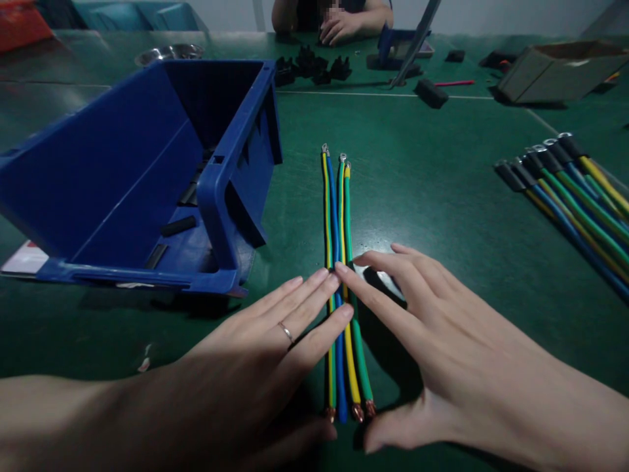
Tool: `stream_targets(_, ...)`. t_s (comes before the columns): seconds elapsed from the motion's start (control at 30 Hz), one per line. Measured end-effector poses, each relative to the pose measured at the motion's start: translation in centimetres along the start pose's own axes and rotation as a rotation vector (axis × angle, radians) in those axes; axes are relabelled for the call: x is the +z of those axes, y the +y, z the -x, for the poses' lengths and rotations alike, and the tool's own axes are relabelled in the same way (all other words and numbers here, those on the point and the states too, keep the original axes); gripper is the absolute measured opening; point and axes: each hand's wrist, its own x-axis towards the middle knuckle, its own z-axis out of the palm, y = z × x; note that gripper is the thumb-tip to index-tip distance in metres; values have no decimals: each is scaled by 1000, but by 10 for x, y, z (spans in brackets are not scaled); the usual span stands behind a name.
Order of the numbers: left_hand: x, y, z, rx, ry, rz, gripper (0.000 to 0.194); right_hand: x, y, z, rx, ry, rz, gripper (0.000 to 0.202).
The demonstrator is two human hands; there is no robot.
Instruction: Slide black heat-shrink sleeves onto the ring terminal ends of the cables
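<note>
A few cables with ring lugs at their far ends lie side by side on the green table. Among them are a green-yellow striped cable (325, 196), a blue cable (341, 367) and a green cable (361, 360). Bare copper strands show at several of the near ends. My left hand (289, 334) lies across the bundle with its fingers stretched out, a ring on one finger. From the other side my right hand (427, 314) reaches in, fingers spread and index fingertip touching the cables. Beneath its fingers is a partly hidden black-and-white object (388, 285).
To the left, a blue bin (216, 278) holds small black pieces. Finished-looking cables with black sleeves (540, 160) lie at right. Farther back are black parts (314, 65), a dark block (431, 94), a slanted metal post (415, 42) and a cardboard box (555, 75). Another person's hand (340, 26) rests opposite.
</note>
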Motion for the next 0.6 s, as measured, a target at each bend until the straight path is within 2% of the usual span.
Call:
stream_targets(0.23,-5,3,-5,-26,-56,1,84,-5,4,-2,-16,-19,-5,138)
stream_targets(0.47,-14,5,-18,-125,-197,75,89,-13,6,-4,-30,-35,-52,117)
stream_targets(0.6,-17,5,-18,-154,-214,115,88,-15,9,-8,-23,-29,-100,107)
